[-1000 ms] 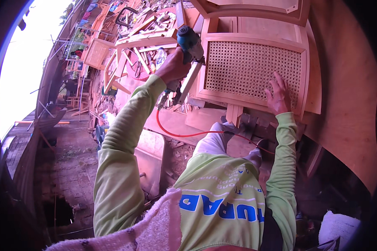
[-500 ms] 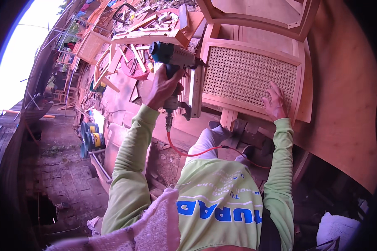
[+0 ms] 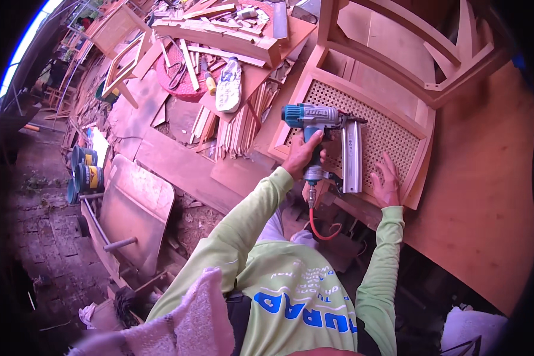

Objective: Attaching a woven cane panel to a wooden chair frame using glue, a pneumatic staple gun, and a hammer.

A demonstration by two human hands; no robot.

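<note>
My left hand (image 3: 301,155) is wrapped around the grip of a teal and silver pneumatic nail gun (image 3: 323,115). A red air hose (image 3: 315,224) hangs from the base of its handle. The gun is over the woven cane panel (image 3: 391,139) of a wooden chair (image 3: 430,90), its long magazine crossing the weave; contact between them is unclear. Over the panel's near right part, my right hand (image 3: 388,185) lies with its fingers spread, holding nothing. Part of the weave is hidden behind the gun.
The chair lies on a plywood-topped bench (image 3: 480,196). Wood strips (image 3: 240,127), a white bottle-like container (image 3: 228,86) and a red round basket (image 3: 187,89) stand to the left. Dark buckets (image 3: 89,177) and a tilted board (image 3: 136,210) are farther left.
My left hand has brought the nail gun to the right, from beside the chair to over the cane panel. My right hand stays at the panel. The whole view has shifted.
</note>
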